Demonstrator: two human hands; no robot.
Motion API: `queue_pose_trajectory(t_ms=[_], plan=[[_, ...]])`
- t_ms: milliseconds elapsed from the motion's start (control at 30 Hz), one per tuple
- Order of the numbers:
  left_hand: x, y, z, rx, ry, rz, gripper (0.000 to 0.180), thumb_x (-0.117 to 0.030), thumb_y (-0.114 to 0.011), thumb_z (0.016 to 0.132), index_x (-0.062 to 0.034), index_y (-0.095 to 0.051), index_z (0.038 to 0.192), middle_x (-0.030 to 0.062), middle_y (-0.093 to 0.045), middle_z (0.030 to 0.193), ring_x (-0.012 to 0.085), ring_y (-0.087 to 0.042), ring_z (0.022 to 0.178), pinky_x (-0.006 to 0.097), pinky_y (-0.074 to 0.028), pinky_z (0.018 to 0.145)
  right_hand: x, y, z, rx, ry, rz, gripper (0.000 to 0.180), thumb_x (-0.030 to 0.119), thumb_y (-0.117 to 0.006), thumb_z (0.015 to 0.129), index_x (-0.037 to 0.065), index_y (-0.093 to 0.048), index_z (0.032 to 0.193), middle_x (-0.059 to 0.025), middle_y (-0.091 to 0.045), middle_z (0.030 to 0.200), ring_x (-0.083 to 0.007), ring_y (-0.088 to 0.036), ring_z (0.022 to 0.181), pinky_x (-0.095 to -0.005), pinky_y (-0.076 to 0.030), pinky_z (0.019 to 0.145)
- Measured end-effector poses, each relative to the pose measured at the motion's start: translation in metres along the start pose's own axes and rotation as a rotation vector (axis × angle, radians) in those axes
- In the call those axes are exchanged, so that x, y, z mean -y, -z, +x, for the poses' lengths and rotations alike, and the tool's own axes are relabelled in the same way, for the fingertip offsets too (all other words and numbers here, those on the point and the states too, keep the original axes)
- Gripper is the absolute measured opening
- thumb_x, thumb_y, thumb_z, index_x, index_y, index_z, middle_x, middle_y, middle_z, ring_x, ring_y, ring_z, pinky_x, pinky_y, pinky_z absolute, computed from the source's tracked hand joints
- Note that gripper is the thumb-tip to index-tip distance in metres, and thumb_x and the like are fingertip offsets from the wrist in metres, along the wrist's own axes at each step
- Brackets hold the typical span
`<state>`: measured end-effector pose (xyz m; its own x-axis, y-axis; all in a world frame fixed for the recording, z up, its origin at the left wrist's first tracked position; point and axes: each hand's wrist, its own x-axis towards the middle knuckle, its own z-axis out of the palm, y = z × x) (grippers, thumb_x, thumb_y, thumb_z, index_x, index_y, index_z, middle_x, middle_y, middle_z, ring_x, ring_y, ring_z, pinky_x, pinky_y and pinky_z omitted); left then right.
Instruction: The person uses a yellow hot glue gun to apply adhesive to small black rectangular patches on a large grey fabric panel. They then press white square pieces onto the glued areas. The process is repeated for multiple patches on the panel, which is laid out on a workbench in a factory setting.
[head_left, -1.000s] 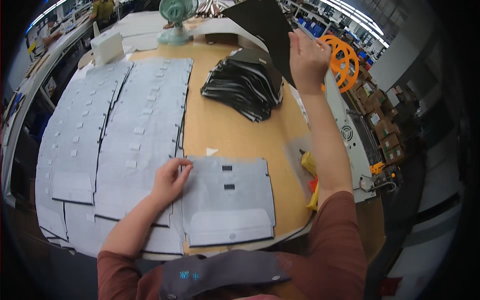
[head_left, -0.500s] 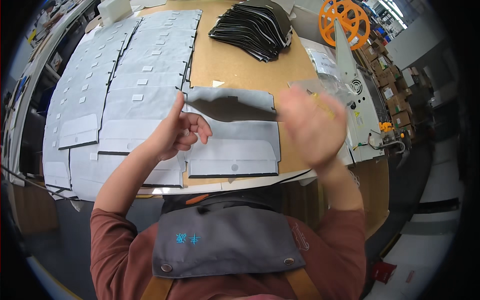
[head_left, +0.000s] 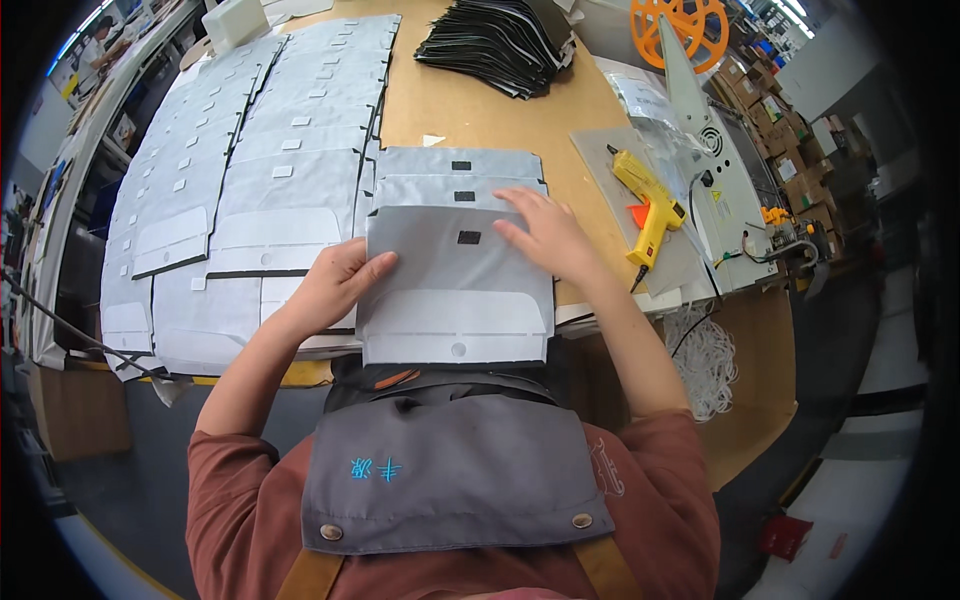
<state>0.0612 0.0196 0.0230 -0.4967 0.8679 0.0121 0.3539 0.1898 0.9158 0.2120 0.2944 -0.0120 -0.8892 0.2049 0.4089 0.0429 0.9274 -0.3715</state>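
Observation:
In front of me a grey fabric panel (head_left: 420,260) lies over two similar panels, whose upper ends show behind it. It has a white flap along its near edge and a small black patch (head_left: 468,238) near its far edge. My left hand (head_left: 338,282) is closed on the panel's left edge, thumb on top and fingers curled. At the far right corner, my right hand (head_left: 545,232) touches the panel with thumb and fingers stretched apart.
A yellow glue gun (head_left: 650,215) rests on a grey board (head_left: 610,175) to the right. Overlapping grey panels (head_left: 275,205) with white tabs cover the left side. At the back stands a dark panel stack (head_left: 500,45). A machine (head_left: 725,190) with an orange reel is far right.
The panel that showed its dark underside now lies pale side up, nearer me. My right hand has come left onto it, uncovering the glue gun; my left hand has taken its left edge.

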Motion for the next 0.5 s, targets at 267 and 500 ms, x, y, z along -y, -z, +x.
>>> queue_pose_trajectory(t_ms=[267, 500], plan=[[0.023, -0.003, 0.008, -0.216, 0.260, 0.219, 0.037, -0.022, -0.065, 0.093, -0.0058, -0.059, 0.125, 0.0066, -0.061, 0.074, 0.0156, -0.058, 0.070, 0.031, -0.049, 0.067, -0.025, 0.005, -0.012, 0.106, -0.448, 0.355, 0.030, 0.034, -0.072, 0.084, 0.005, -0.069, 0.089, -0.0120, -0.065, 0.071, -0.0247, -0.062, 0.064, -0.0345, -0.046, 0.060], [0.032, -0.011, 0.027, -0.193, 0.081, 0.461, 0.049, -0.015, -0.070, 0.085, -0.0143, -0.056, 0.132, 0.0114, -0.061, 0.076, 0.0225, -0.058, 0.064, 0.033, -0.048, 0.063, -0.038, -0.005, 0.013, 0.057, -0.450, 0.152, 0.027, 0.030, -0.073, 0.082, 0.005, -0.065, 0.086, -0.0118, -0.068, 0.080, -0.0247, -0.063, 0.071, -0.0353, -0.047, 0.065]])
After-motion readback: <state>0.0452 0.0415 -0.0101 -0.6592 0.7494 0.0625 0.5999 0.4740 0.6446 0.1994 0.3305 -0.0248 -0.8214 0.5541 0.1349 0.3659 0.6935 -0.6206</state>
